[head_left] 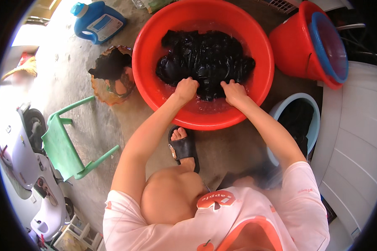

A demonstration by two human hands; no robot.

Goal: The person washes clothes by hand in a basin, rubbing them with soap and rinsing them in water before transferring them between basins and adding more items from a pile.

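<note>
A large red basin (pixel 155 104) stands on the floor in front of me, with water in it. Wet black cloth (pixel 205 58), bunched and glossy, fills its middle; I cannot tell what garment it is. My left hand (pixel 187 89) is closed on the cloth's near edge, fingers curled in. A little to the right, my right hand (pixel 233 92) grips the same edge with thumb and fingers closed. The stretch of cloth between both hands hangs toward the near side of the basin. My fingertips are partly hidden in the folds.
Left of the basin are a blue detergent bottle (pixel 99 23), a scalloped amber basin (pixel 97 88) with dark cloth, and a green plastic stool (pixel 60 142). To the right stand a red bucket (pixel 287 46) with a blue basin (pixel 337 50) and a light-blue tub (pixel 316 121) holding dark cloth.
</note>
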